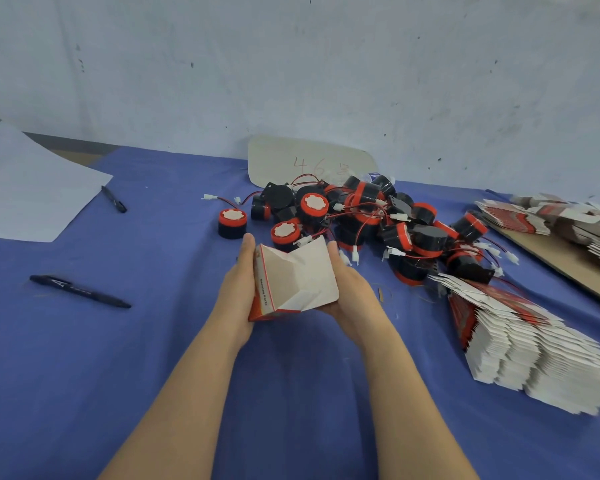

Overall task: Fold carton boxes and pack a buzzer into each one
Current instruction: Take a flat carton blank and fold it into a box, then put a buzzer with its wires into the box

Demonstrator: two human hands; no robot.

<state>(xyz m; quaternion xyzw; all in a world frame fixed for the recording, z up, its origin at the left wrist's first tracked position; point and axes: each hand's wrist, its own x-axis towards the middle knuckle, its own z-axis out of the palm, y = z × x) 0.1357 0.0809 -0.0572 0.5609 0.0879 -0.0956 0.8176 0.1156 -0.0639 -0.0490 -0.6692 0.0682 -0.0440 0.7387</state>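
A small white and red carton box [293, 280] is held between both hands just above the blue table, its white flaps half folded and facing me. My left hand [238, 292] grips its left red-edged side with the thumb along the top. My right hand [349, 289] cups its right side and underside. Behind the box lies a heap of black and red buzzers [368, 220] with red wires and white plugs. One buzzer [232, 222] stands apart at the left of the heap.
A fanned stack of flat cartons [534, 355] lies at the right, with more flat cartons [568, 220] on a brown board behind. Two black pens [80, 292] [114, 199] and a white sheet [28, 188] lie at the left. A card with red writing [309, 161] leans on the wall.
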